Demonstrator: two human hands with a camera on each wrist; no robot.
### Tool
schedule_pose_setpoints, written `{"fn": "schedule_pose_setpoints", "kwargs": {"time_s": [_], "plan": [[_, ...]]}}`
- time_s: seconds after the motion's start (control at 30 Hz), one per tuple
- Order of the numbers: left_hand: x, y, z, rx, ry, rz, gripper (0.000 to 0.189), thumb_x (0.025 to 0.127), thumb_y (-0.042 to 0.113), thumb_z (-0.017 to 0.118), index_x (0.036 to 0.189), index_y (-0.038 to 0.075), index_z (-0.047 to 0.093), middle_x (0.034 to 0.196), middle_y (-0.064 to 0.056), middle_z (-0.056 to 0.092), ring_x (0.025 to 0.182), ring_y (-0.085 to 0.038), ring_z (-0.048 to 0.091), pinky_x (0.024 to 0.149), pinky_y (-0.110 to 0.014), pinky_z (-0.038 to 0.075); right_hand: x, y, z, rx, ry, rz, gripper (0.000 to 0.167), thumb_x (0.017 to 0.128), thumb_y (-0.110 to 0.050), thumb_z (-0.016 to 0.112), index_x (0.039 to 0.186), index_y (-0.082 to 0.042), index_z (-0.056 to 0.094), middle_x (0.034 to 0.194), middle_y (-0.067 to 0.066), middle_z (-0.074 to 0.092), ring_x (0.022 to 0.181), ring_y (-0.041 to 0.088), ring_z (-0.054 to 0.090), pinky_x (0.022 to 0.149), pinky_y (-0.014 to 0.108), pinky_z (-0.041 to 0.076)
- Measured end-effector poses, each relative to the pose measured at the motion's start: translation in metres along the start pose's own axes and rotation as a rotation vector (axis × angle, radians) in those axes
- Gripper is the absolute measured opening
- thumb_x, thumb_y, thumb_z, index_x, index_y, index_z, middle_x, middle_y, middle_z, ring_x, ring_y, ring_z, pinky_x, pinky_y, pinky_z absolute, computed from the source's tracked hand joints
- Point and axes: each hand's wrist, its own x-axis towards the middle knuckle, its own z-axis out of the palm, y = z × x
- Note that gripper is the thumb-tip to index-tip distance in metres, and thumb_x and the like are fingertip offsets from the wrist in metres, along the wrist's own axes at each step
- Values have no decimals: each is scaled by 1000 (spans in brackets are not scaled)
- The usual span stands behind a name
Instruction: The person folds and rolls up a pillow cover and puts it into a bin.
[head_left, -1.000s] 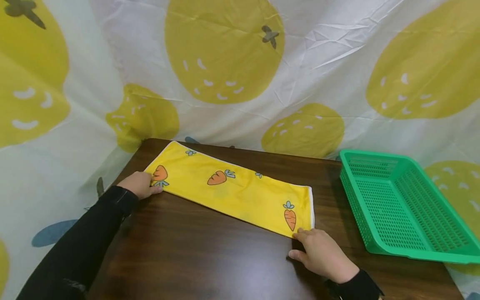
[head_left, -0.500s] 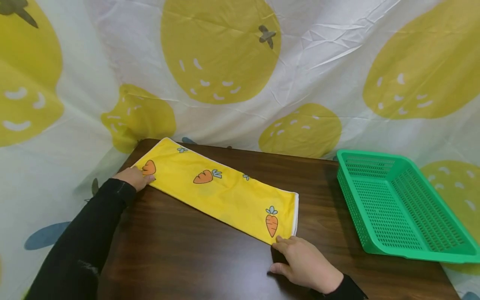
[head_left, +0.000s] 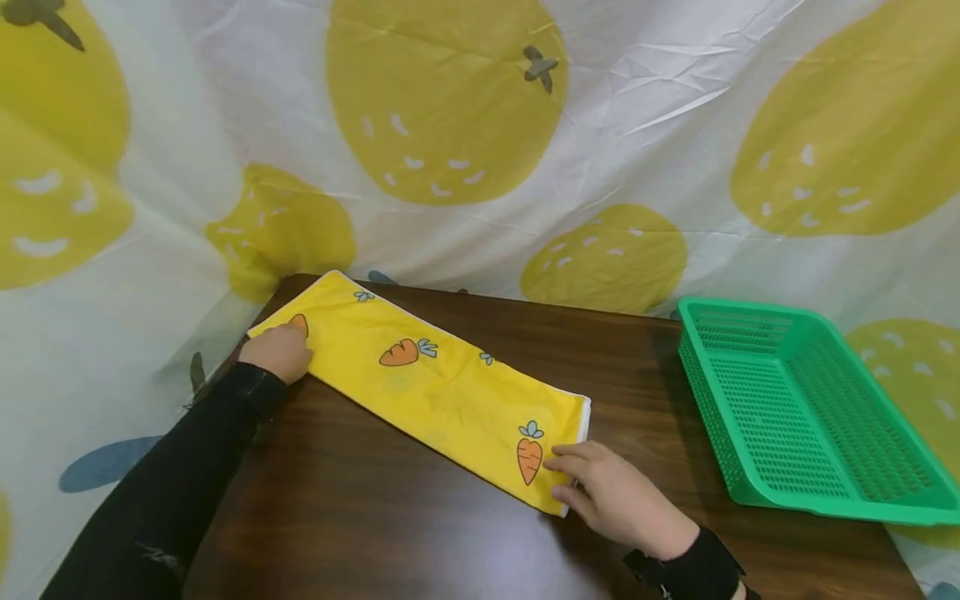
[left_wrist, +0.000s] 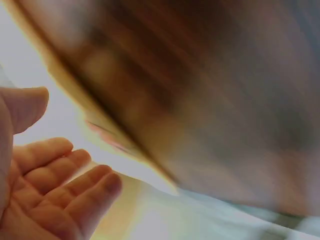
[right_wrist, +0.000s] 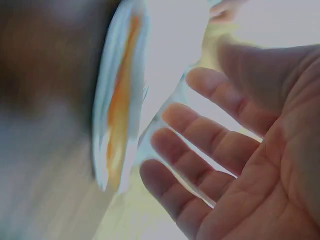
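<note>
A yellow cloth (head_left: 450, 392) with printed carrots and white trim lies folded into a long strip, slanting across the brown table (head_left: 360, 517). Over its left end is my left hand (head_left: 279, 352); the left wrist view shows its fingers loosely extended with nothing pinched between them, though contact with the fabric cannot be told. My right hand (head_left: 618, 496) hovers at or just above the right end, thumb and fingers spread and relaxed. Layered white edges of the cloth (right_wrist: 120, 110) stand near those fingertips in the right wrist view. Both wrist views are blurred.
A green plastic basket (head_left: 712, 417) with perforated sides stands on the right of the table. Behind and at the left hangs a white curtain (head_left: 450, 242) printed with yellow fruit, meeting the table's back edge.
The cloth has shifted left and its right end has come nearer me. My left hand has moved further over its end. My right hand went left with it, then lifted off the near corner.
</note>
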Motion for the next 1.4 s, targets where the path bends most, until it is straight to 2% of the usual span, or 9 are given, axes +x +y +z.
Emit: {"fn": "schedule_pose_setpoints", "kwargs": {"time_s": [0.1, 0.2, 0.33, 0.5, 0.67, 0.8, 1.03, 1.17, 1.4], "plan": [[-8, 45, -6, -45, 74, 104, 41, 103, 24, 68, 127, -9, 69, 113, -25, 76, 103, -43, 74, 89, -59, 60, 4, 17, -3, -120, 110, 12, 29, 96, -12, 79, 125, -9, 78, 136, 16, 73, 128, 35, 67, 105, 53, 56], [-27, 101, -11, -123, 81, 268, 37, 103, 27, 72, 127, -1, 74, 121, -20, 77, 114, -38, 73, 98, -53, 59, 8, 29, -4, -161, 108, 61, 27, 92, -6, 82, 119, -10, 80, 135, 16, 73, 127, 36, 67, 104, 54, 56], [-60, 174, -8, -239, 3, 461, 30, 101, 30, 75, 118, 7, 79, 112, -9, 80, 104, -25, 74, 97, -43, 59, 11, 36, -1, -141, 48, 111, 27, 89, -6, 84, 116, -12, 82, 135, 14, 73, 127, 35, 68, 104, 53, 57], [-93, 251, 5, -249, -174, 659, 25, 100, 38, 75, 111, 16, 83, 101, 4, 80, 89, -8, 68, 89, -29, 57, 14, 41, 5, -104, 10, 144, 26, 89, -9, 85, 114, -14, 84, 134, 10, 75, 126, 34, 69, 103, 53, 57], [-107, 306, 12, -121, -230, 707, 36, 99, 53, 73, 105, 19, 80, 81, 11, 72, 76, -3, 61, 75, -21, 52, 12, 44, 8, -82, 55, 123, 22, 89, -12, 86, 111, -15, 85, 130, 8, 77, 123, 32, 72, 100, 51, 58], [-112, 331, 14, -47, -241, 610, 44, 94, 61, 74, 92, 17, 74, 68, 9, 58, 67, -7, 53, 67, -25, 50, 12, 46, 9, -76, 106, 66, 21, 88, -12, 86, 109, -16, 85, 127, 6, 79, 119, 31, 73, 98, 50, 59], [-127, 358, 16, 176, -57, 619, 23, 99, 43, 75, 97, 21, 80, 86, 9, 75, 76, -6, 69, 64, -27, 58, 16, 48, 9, -67, 117, 70, 16, 89, -12, 86, 104, -19, 86, 123, 6, 80, 116, 29, 73, 98, 50, 59], [-129, 364, 18, 159, -66, 609, 13, 104, 27, 70, 102, 20, 81, 91, 8, 76, 78, -7, 69, 67, -28, 60, 17, 49, 9, -65, 120, 48, 15, 88, -12, 86, 101, -19, 85, 120, 5, 80, 113, 28, 73, 98, 50, 59], [-127, 358, 16, 142, -71, 575, 13, 106, 27, 67, 103, 19, 78, 90, 6, 74, 78, -7, 70, 65, -28, 61, 14, 50, 12, -114, 120, -16, 27, 81, -21, 94, 106, -19, 83, 121, 6, 79, 113, 28, 72, 97, 49, 60]]}}
